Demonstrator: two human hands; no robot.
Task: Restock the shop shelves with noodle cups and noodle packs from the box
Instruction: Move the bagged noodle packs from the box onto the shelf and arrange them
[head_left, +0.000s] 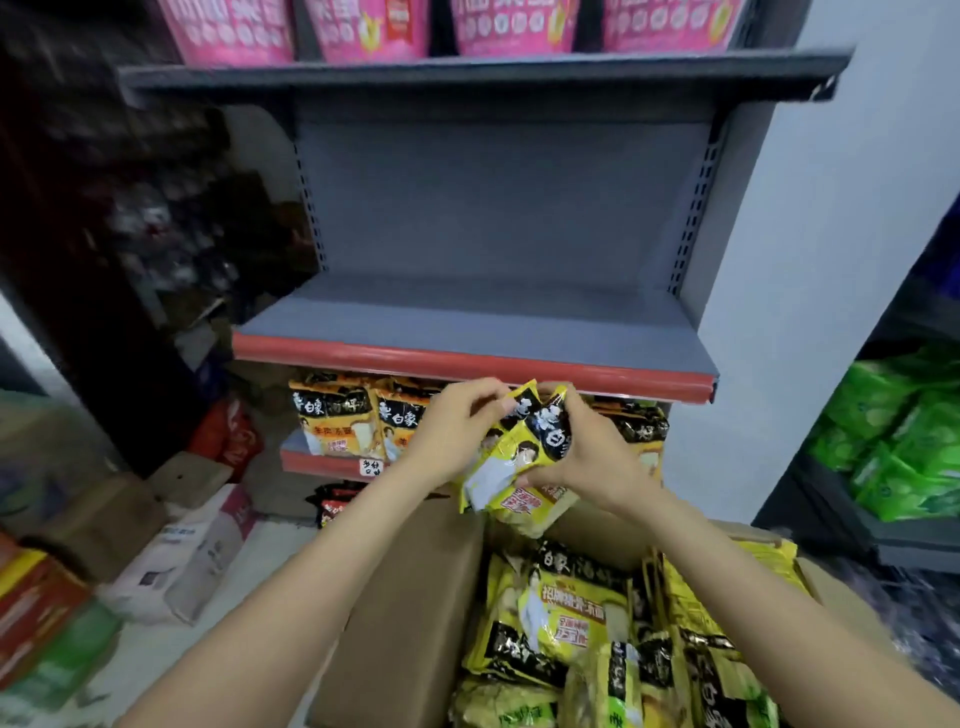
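While both arms reached forward over the box (400, 613), the frame was logged from left to right. At far left, blurred cartons and a white bag (192, 561) lay on the floor. Left hand (451, 431) was raised in front of the lower shelf, fingers curled and pinching the upper left edge of the yellow noodle packs (511, 467). These packs, apparently two held together, hung in the air just above the far edge of the open box and below the red-trimmed middle shelf (467, 327). Right hand (587, 457) gripped the same packs from the right side, fingers wrapped over the black top corner, thumb pressed beneath. Orange noodle packs (332, 415) stood in a row on the lower shelf behind the hands. More yellow packs (571, 613) filled the box, near right. Pink bags (514, 26) lined the top shelf; green packets (904, 441) sat on the shelving at far right.
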